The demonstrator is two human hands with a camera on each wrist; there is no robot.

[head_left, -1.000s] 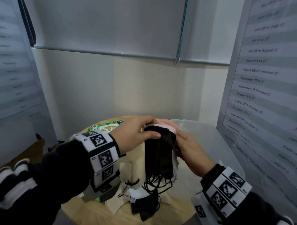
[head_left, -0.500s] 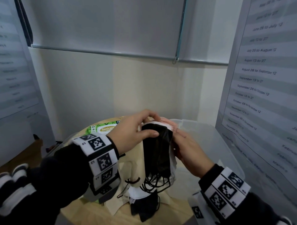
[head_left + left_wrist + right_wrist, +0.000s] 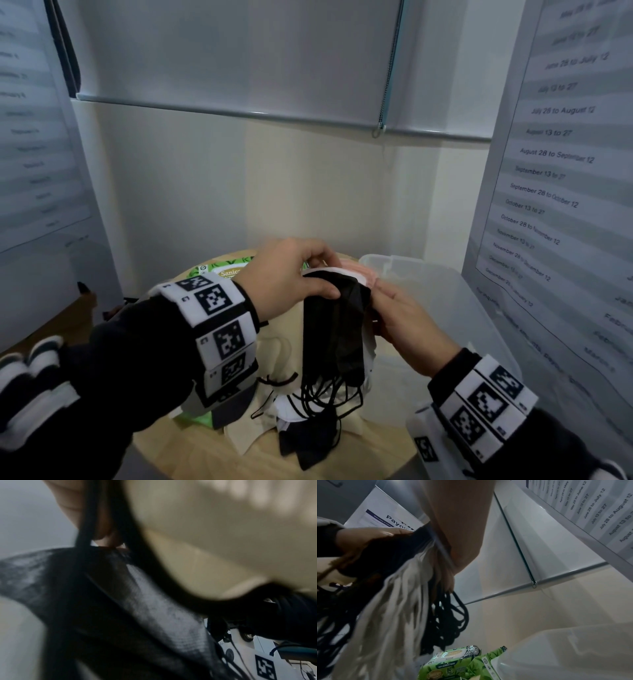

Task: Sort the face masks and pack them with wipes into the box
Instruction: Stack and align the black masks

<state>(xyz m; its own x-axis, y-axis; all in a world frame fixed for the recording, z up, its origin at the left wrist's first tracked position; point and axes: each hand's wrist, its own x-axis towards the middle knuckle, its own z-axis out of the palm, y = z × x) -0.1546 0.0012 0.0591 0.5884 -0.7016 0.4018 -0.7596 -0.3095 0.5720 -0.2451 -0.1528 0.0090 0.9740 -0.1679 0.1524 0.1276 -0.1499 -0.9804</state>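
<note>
- Two hands hold one stack of face masks upright above the round table
- left hand pinches its top edge, thumb on the black front mask
- right hand grips the stack's far side
- wipes pack lies behind; clear box stands to the right

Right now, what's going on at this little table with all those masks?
A person is sorting face masks. Both hands hold one bunch of masks upright above the round wooden table: the left hand pinches its top, and the right hand supports it from the side. More masks lie on the table. Green wipes packs and the clear plastic box wait nearby.
</note>
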